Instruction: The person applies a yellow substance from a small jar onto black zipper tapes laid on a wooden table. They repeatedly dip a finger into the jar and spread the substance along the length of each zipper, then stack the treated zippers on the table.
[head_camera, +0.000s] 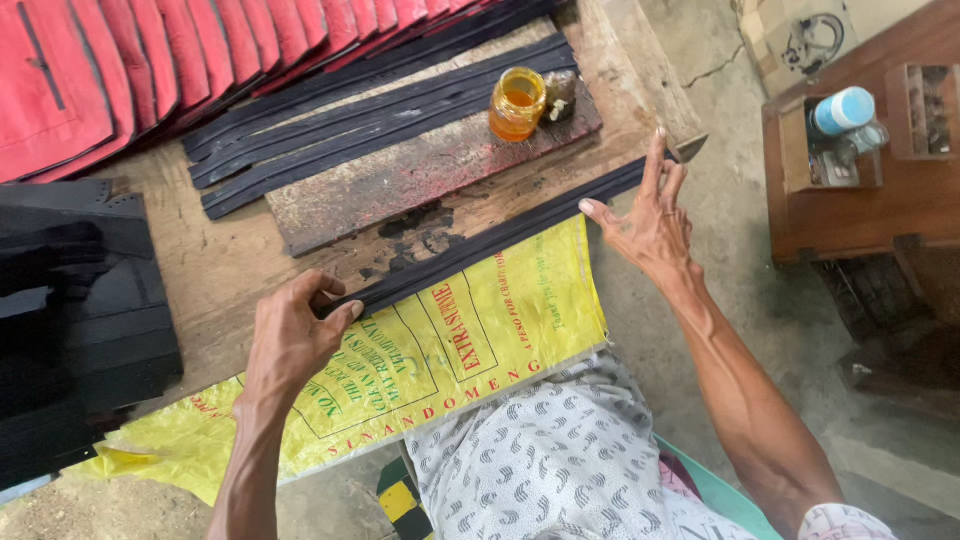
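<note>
Overhead view of a worn wooden workbench (230, 265). A long, narrow black rubber-like strip (490, 240) lies diagonally across the bench, along the upper edge of a yellow woven plastic sack with red lettering (450, 345). The left hand (290, 335) closes on the strip's lower-left end, thumb and curled fingers pinching it. The right hand (650, 220) is at the strip's upper-right end, fingers spread and extended, thumb touching the strip; it does not grip it. Beyond the strip, an orange-tinted glass jar (517, 103) stands on a stained dark wooden board (420, 180), beside more black strips laid side by side (370, 115). Overlapping red fabric panels (150, 60) lie at upper left; stacked black sheets (80, 320) at left.
</note>
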